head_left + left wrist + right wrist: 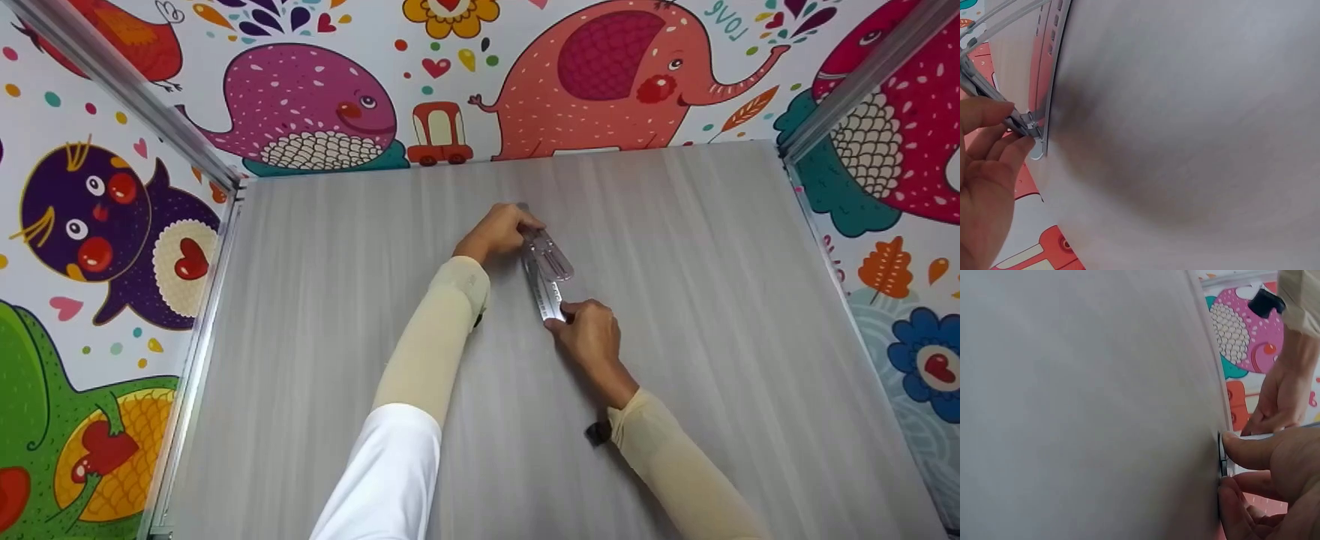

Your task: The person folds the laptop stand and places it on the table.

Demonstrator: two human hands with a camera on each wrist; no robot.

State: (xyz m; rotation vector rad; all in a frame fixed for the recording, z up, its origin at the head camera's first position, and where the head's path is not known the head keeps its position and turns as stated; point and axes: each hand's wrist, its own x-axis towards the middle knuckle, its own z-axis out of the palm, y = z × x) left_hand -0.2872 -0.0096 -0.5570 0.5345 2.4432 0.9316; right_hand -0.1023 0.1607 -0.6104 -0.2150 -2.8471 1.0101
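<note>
A silver folding stand [553, 259] stands over the tabletop between my hands, its narrow parts spread apart in the head view. In the left wrist view its slotted metal rail [1044, 73] runs up from a hinged end. My left hand [501, 229] pinches a metal part at the far end, thumb and fingers close to the hinge. The near end of the lower rail is pinched by my right hand [594, 334]. From the right wrist view, my right hand [1292, 467] hides most of the stand.
The grey wood-grain tabletop [337, 300] extends around both hands. Metal frame posts [862, 82] rise at its back corners. Panels printed with cartoon animals [315, 105] wall the back and sides. A black piece [598, 433] is at the right wrist.
</note>
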